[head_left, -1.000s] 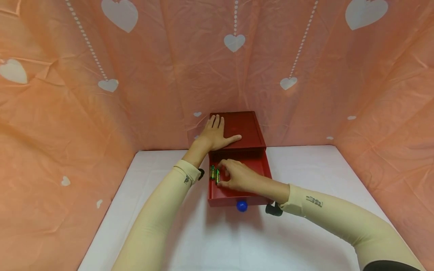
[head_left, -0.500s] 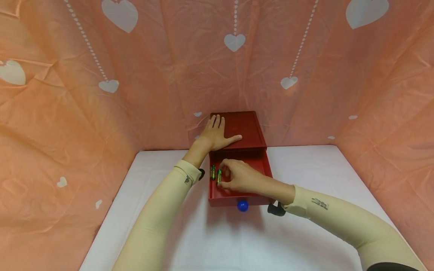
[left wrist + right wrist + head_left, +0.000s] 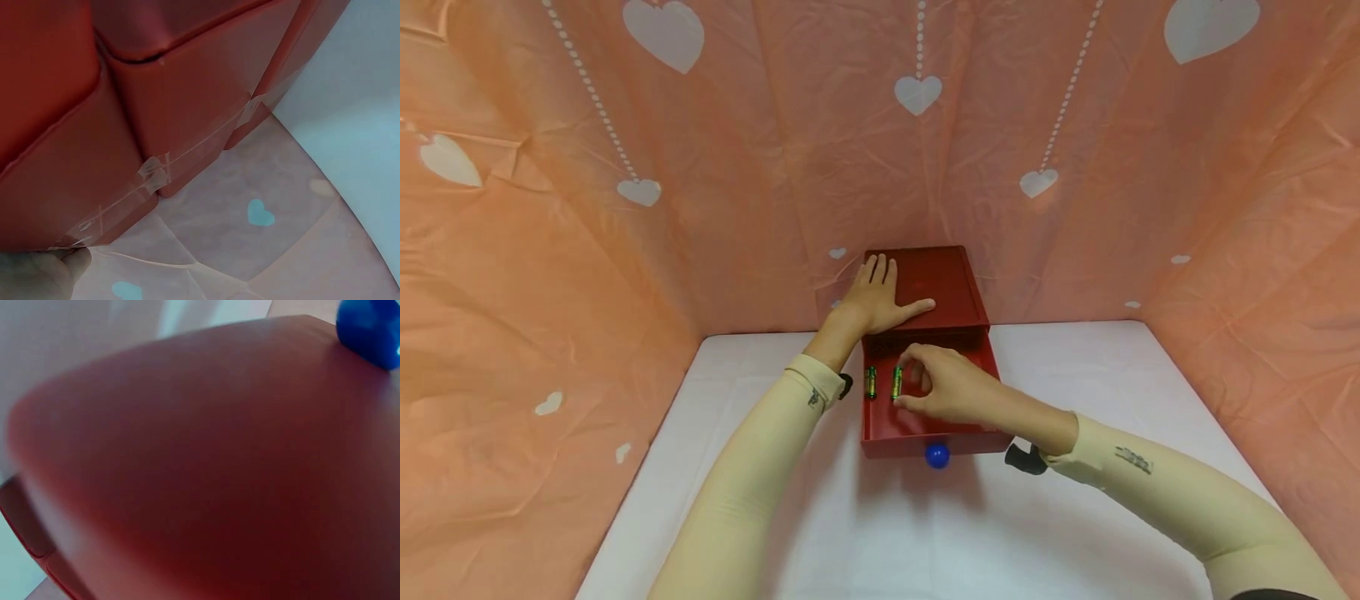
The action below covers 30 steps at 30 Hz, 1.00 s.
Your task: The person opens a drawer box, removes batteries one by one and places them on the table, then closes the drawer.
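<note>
With its fingers spread straight, my left hand (image 3: 876,300) rests on the top of a red drawer box (image 3: 936,279). The drawer (image 3: 898,446) is pulled out towards me and has a blue knob (image 3: 937,456) on its front. Inside it, my right hand (image 3: 951,385) pinches a green battery (image 3: 897,383) lengthwise between thumb and fingertips. A second green battery (image 3: 870,382) lies along the drawer's left wall, apart from the hand. In the left wrist view the box's side (image 3: 194,100) fills the top left. Only the drawer's outside and the knob (image 3: 369,331) show in the right wrist view.
The box stands at the back of a white-covered table (image 3: 1037,533), close to a pink cloth backdrop (image 3: 790,208) with white hearts. The cloth also hangs on both sides. Clear tape (image 3: 156,172) runs along the box's side.
My right hand has moved to the right inside the drawer, carrying its battery away from the one by the left wall. My left hand has stayed still on the box.
</note>
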Available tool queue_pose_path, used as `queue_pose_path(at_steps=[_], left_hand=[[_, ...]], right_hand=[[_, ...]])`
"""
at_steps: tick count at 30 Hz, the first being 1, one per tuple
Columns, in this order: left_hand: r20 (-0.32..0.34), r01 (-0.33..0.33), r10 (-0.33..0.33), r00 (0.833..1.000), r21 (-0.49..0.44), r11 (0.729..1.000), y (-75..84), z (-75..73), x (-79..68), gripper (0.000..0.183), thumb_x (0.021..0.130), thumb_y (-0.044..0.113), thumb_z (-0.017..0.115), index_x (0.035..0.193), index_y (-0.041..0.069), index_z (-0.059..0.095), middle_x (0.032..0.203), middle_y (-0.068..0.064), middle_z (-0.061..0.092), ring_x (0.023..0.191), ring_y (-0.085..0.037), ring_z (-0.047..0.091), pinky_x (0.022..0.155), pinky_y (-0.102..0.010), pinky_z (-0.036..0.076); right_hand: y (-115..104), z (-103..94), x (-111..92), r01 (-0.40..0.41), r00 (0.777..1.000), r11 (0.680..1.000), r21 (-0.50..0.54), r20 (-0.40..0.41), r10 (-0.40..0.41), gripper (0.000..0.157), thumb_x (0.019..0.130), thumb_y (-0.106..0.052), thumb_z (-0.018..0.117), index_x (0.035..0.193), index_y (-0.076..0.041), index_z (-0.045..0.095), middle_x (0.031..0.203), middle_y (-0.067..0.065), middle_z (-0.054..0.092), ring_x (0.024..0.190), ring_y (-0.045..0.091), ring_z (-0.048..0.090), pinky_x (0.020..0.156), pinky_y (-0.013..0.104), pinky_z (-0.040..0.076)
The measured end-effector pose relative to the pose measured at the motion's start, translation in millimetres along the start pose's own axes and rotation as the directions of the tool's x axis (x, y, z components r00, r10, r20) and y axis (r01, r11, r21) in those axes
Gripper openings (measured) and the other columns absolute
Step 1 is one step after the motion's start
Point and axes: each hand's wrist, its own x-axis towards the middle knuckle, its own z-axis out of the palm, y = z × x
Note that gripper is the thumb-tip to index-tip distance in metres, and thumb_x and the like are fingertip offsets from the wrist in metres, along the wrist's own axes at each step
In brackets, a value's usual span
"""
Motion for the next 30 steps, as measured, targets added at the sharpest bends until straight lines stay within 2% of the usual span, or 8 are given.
queue_pose_path(at_steps=[12,23,30], left_hand=[[-0.018,-0.016,0.017,1.000,0.051,0.999,1.2,1.3,1.7,0.114,0.101,0.083,0.037,0.171,0.000,0.004,0.179,-0.022,-0.002,0.167,-0.034,-0.005,0.134,-0.046,-0.005],[-0.012,0.001,-0.001,1.000,0.035,0.999,1.2,2.0,-0.6,0.113,0.101,0.083,0.036,0.172,0.001,0.002,0.179,-0.021,-0.004,0.167,-0.034,-0.007,0.135,-0.047,-0.002],[-0.004,-0.003,0.003,1.000,0.025,1.000,0.5,2.5,-3.7,0.114,0.100,0.084,0.035,0.172,0.002,0.002,0.179,-0.020,-0.005,0.167,-0.033,-0.009,0.134,-0.045,-0.004]], right_hand=[[9,-16.0,-17,0.018,0.998,0.999,0.047,-0.057,-0.015,0.045,0.092,-0.030,0.088,0.124,-0.007,0.067,0.097,0.000,0.070,0.087,0.015,0.064,0.076,0.029,0.058],[15,-29.0,-31,0.019,0.996,0.998,0.059,-0.087,-0.014,0.046,0.093,-0.031,0.086,0.127,-0.009,0.066,0.102,-0.002,0.069,0.093,0.015,0.065,0.081,0.034,0.059],[21,-36.6,-42,0.045,0.987,0.997,0.068,-0.154,-0.034,0.043,0.092,-0.023,0.087,0.127,-0.008,0.066,0.103,0.001,0.071,0.095,0.015,0.066,0.084,0.037,0.059]])
